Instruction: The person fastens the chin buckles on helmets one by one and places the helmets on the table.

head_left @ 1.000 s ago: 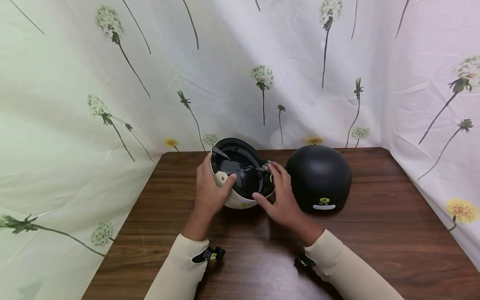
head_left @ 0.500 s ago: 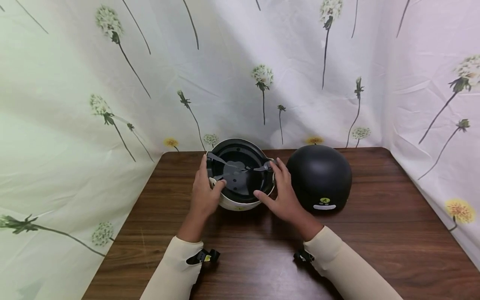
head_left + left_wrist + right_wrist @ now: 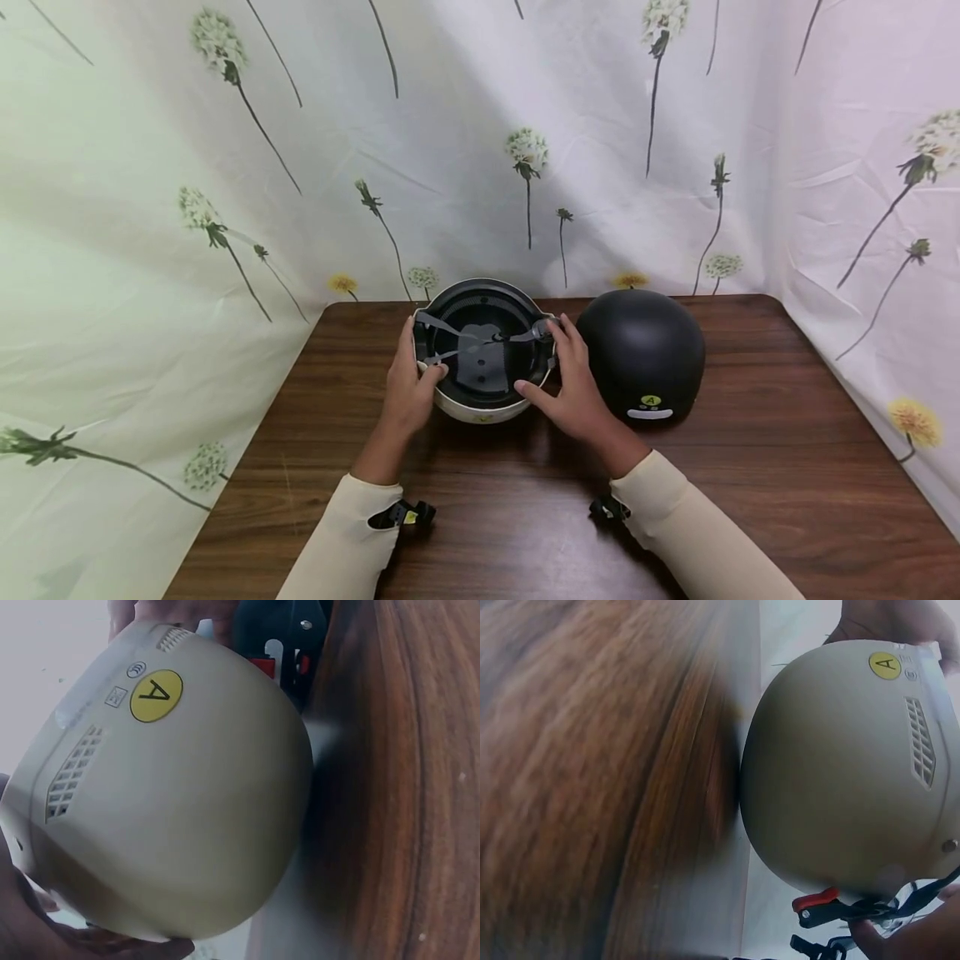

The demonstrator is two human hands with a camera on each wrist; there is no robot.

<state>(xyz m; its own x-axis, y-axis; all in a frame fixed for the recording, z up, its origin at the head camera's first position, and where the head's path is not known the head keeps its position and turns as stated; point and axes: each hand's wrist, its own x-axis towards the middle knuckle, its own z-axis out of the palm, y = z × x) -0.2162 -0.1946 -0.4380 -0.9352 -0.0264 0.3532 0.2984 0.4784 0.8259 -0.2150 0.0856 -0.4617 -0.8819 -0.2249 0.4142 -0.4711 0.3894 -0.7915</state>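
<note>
A cream helmet (image 3: 491, 414) is upside down between both hands, its black padded inside facing up and grey straps (image 3: 441, 324) crossing the opening. My left hand (image 3: 405, 396) grips the left rim, thumb over the edge. On the right rim, my right hand (image 3: 573, 396) holds the helmet, fingers at the strap's side and thumb on the near edge. The left wrist view shows the shell with a yellow "A" sticker (image 3: 157, 696). A buckle with a red tab (image 3: 817, 901) hangs by the right hand. Whether the dome touches the table is unclear.
A black helmet (image 3: 639, 354) sits dome up just right of the right hand, with its own "A" sticker. Both stand toward the back of the brown wooden table (image 3: 510, 517). A white curtain with printed dandelions (image 3: 465, 167) hangs behind and at both sides.
The cream helmet has turned from a tilt to nearly level, so its opening faces up more fully. My left hand has shifted slightly left and down with the rim; the right hand barely moved.
</note>
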